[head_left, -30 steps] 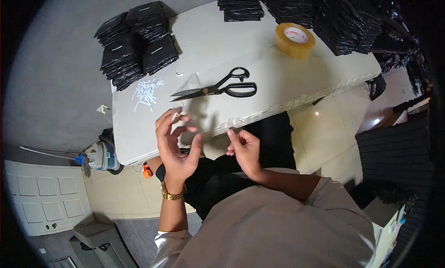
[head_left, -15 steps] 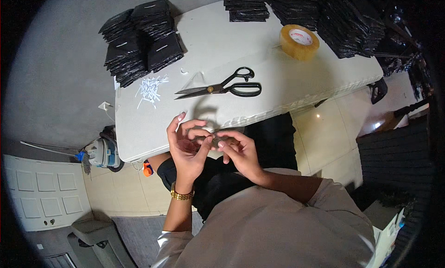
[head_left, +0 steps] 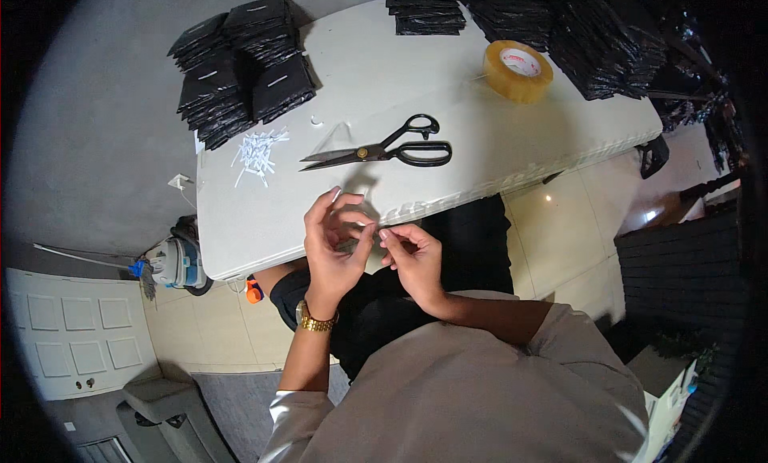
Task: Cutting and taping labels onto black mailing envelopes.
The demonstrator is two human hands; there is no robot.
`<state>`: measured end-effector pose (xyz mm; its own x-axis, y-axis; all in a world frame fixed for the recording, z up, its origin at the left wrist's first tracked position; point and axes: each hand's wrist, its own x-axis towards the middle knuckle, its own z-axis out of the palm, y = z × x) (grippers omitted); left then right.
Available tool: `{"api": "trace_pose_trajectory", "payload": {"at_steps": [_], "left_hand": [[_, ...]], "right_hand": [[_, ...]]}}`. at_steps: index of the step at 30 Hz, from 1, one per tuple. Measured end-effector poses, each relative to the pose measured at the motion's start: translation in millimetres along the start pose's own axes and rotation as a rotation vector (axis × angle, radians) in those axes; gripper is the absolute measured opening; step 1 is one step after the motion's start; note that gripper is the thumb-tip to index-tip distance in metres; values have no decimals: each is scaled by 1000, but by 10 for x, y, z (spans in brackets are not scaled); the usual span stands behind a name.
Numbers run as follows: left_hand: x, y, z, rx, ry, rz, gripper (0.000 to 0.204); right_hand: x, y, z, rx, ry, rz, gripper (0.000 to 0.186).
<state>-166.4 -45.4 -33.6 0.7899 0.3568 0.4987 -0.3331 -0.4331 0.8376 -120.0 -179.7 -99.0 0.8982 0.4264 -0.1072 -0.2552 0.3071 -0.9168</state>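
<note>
Both hands are together over my lap, at the near edge of the white table (head_left: 360, 71). The thumb and a finger of my left hand (head_left: 334, 255) are pinched, while its other fingers curl upward. Close beside its fingertips, my right hand (head_left: 416, 267) pinches too. Anything held between the fingertips is too small or too clear to make out. Beyond the hands lie black-handled scissors (head_left: 362, 153), blades slightly apart and pointing left. A pile of thin white strips (head_left: 258, 152) is left of the scissors. Farther back on the right rests a roll of clear yellowish tape (head_left: 512, 83).
Stacks of folded black plastic packages (head_left: 212, 87) stand at the table's far left. More black packages (head_left: 604, 47) are heaped at the far right. A small curved white scrap (head_left: 317, 120) lies near the strips. A vacuum-like appliance (head_left: 178, 263) stands on the floor at left.
My left hand has shifted slightly up and to the right, its fingers turning inward. The right hand's fingers have drawn into a tighter pinch. The things on the table stayed put.
</note>
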Motion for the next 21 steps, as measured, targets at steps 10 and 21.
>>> {"api": "trace_pose_trajectory", "payload": {"at_steps": [10, 21], "left_hand": [[1, -59, -41, 56, -22, 17, 81], [53, -27, -103, 167, -77, 73, 80]], "right_hand": [[28, -5, 64, 11, 13, 20, 15], [49, 111, 108, -87, 107, -63, 28]]}}
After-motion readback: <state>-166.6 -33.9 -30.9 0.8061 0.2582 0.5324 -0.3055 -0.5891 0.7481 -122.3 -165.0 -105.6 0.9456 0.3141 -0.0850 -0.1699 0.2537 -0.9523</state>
